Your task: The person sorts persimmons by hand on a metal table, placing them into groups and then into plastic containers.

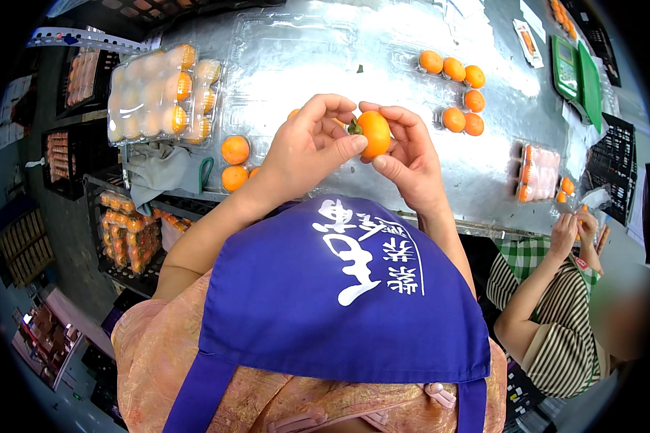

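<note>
An orange persimmon [375, 135] with a green leafy cap is held up between my hands above the metal table [513, 108]. My right hand [409, 155] curls round its right side with thumb and fingers. On the capped side, my left hand [312, 141] grips it, the thumb pressed near the cap. Partly hidden behind my left hand and forearm, more persimmons lie by the table's near edge, with one persimmon [235, 149] plainly visible. Beyond my hands stands an open clear plastic tray [289, 36].
Stacked clear packs [152, 94] of fruit stand at the left, beside a grey cloth [159, 167]. Several persimmons [453, 69] sit in rows at right. Farther right are a wrapped pack [538, 173], a green scale [576, 76] and a co-worker's hands [574, 229]. Crates [130, 238] stand lower left.
</note>
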`<move>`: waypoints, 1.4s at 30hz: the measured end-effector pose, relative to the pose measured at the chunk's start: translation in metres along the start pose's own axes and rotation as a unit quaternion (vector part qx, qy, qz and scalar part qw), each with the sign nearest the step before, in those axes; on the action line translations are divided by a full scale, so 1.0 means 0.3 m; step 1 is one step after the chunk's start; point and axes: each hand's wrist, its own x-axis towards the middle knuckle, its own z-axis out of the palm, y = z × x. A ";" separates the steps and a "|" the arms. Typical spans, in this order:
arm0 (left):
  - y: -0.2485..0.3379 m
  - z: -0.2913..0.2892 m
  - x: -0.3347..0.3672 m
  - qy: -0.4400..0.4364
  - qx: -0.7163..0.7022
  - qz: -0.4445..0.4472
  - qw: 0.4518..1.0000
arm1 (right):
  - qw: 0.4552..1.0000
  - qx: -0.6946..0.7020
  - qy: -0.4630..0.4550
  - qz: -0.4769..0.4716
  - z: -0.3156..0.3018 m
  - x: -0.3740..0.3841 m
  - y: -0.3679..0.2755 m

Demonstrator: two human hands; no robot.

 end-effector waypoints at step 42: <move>0.016 0.003 0.007 -0.083 -0.066 -0.070 0.992 | 0.995 -0.095 0.006 -0.034 -0.002 -0.010 0.004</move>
